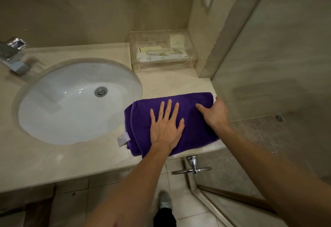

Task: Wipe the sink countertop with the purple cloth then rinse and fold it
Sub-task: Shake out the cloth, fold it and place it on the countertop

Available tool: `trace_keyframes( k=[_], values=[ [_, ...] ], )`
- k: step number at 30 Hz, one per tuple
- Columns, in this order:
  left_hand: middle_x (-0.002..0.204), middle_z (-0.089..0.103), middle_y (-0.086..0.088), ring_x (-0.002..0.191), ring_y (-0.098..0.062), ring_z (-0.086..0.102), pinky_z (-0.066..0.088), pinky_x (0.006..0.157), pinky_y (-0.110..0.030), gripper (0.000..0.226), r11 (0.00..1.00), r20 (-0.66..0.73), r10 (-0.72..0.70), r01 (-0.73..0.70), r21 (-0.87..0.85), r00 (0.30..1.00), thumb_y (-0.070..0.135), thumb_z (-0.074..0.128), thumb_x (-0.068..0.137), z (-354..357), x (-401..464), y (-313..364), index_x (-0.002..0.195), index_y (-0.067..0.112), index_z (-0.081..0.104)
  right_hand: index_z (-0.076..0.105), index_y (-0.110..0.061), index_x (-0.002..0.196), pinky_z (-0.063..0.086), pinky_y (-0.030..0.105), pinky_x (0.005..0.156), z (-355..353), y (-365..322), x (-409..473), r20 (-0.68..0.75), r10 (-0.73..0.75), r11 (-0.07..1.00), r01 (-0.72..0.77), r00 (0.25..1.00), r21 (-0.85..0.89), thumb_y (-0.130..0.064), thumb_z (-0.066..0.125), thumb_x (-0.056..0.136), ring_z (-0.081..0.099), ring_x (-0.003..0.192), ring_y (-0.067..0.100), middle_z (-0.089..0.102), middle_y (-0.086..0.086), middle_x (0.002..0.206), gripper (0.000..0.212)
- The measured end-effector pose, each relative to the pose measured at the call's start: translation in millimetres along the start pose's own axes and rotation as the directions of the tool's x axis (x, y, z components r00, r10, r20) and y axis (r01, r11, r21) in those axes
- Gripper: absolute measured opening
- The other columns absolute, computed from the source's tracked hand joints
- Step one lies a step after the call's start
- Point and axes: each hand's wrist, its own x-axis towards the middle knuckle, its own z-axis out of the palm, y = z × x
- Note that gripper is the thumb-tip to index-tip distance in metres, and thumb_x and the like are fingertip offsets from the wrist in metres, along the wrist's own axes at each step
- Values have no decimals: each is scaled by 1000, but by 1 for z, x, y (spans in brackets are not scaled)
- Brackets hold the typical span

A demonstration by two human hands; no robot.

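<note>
Left hand (165, 127) is pressing flat, fingers spread, on the folded purple cloth (143, 119); right hand (215, 112) is gripping its right edge. Cloth is lying on the tabletop (89, 158) right of the sink (71, 101). Advisable: be squaring edges, smoothing outward, keeping it off the front lip.

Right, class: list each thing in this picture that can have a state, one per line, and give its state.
purple cloth: folded, lying flat on the countertop right of the sink
left hand: flat, fingers spread, pressing on the cloth
right hand: resting on the cloth's right end, thumb on top
sink: no standing water visible
tap: no water running
clear box: holds small packets
glass door: open
</note>
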Motion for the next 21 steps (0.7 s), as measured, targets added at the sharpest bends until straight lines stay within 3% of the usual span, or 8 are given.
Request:
trace_keyframes(
  k=[2,4,6,10,13,17,19,21],
  values=[
    [169,-7,3,155,-20,-9,-7,122,-55,72,1000,-1,5,-5,0,1000,57,-7,93,-1,0,0,160,31,-2,64,1,106,58,44,86,-5,-3,4,26,57,994,-59,998,92,-39,80,84,68,99,33,68,12,103,49],
    [168,-8,3,155,-20,-10,-8,122,-55,73,1000,4,5,-4,-5,1000,58,-8,92,-1,0,-2,160,31,-4,69,5,90,61,48,81,-8,-6,6,67,73,986,-82,995,148,-37,82,82,72,86,34,74,19,92,45],
    [168,-9,3,155,-20,-11,-8,122,-55,74,1000,7,7,-7,-8,1000,59,-9,91,-1,0,-2,160,31,-4,73,5,93,61,51,81,-8,-6,6,110,86,981,-104,990,166,-35,83,81,74,84,33,76,18,88,42],
    [168,-11,3,154,-20,-13,-9,122,-56,76,1000,23,-3,4,-21,1000,63,-10,89,-3,0,0,159,33,-6,67,-15,92,59,41,85,-12,-6,3,152,-4,987,-21,988,159,-26,80,85,69,91,23,71,1,91,18],
    [168,-13,4,154,-22,-14,-9,122,-56,71,1000,18,9,-9,-1,1000,65,1,96,-3,2,-4,159,35,-6,63,-15,113,56,38,82,-17,-8,3,152,-31,993,13,988,118,-30,79,85,67,94,21,67,0,102,35],
    [168,-14,5,154,-23,-15,-9,122,-57,69,1000,15,17,-17,15,1000,67,11,99,-1,3,-11,159,38,-8,62,-14,87,54,34,71,-22,-13,9,182,67,986,-93,981,137,-25,81,86,66,84,20,68,4,91,22],
    [167,-14,5,154,-23,-15,-8,122,-56,69,1000,17,18,-18,17,1000,67,10,99,0,4,-11,159,38,-8,65,-5,95,56,36,69,-21,-13,13,178,119,985,-138,977,99,-27,84,83,67,84,22,70,11,95,32],
    [167,-15,5,154,-23,-16,-8,122,-57,69,1000,22,16,-16,13,1000,67,10,99,1,4,-10,158,38,-9,64,-1,103,60,45,79,-21,-14,16,171,126,992,-129,977,2,-30,86,79,68,90,28,70,14,100,44]
  ],
)
